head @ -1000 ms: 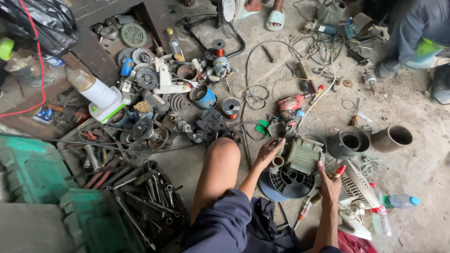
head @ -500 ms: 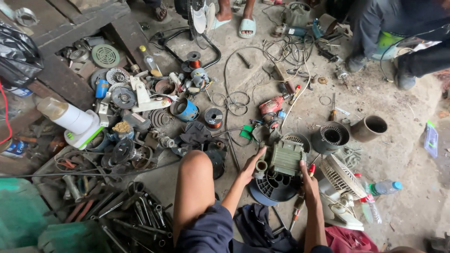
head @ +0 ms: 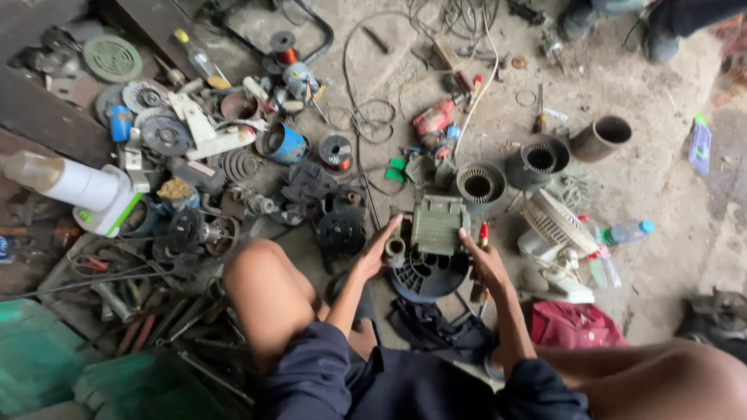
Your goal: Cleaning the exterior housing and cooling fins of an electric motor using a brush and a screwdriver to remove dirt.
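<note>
Both hands are on the green motor housing [head: 438, 224], which sits on the concrete floor [head: 638, 187] atop a dark slotted fan guard [head: 426, 274], right between the person's knees. The left hand [head: 376, 250] presses flat against the housing's left flank, fingers stretched out long; the right hand [head: 484, 258] cups the opposite side, fingers loosely curved against it, and a red-handled screwdriver [head: 482, 233] stands just beside that hand, though from here I cannot tell whether the fingers actually hold it. What worries me is the footing: the housing rests on a round, ribbed guard rather than on flat ground, so an uneven squeeze could tip it off sideways into the black disc [head: 339, 231] or the grey finned stator [head: 480, 183] close by. Neither hand wraps underneath, so a lift from this grip looks likely to slip. Loose wire loops [head: 373, 117] and scattered metal parts crowd the left knee [head: 261, 268], and a shift of the leg could snag or scatter them.
</note>
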